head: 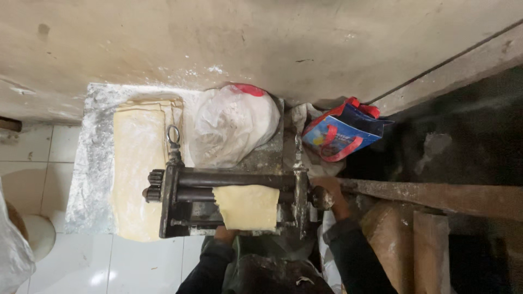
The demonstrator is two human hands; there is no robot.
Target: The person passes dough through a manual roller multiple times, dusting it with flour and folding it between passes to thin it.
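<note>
Dough sheet [248, 207] hung from 2 rollers [234, 187] of machine on desk [95, 163]; judged soft, tearable, best supported underneath. Left hand [224, 235] beneath sheet, grip unclear. Right hand [333, 197] closed on crank handle [321, 198].

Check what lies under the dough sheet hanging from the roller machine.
The dough sheet drapes over the lower roller of the roller machine. The left hand shows just beneath its bottom edge; fingers and the frame behind are covered. The right hand is at the crank side.

left hand [224, 234] under dough sheet [246, 207], mostly hidden
</note>
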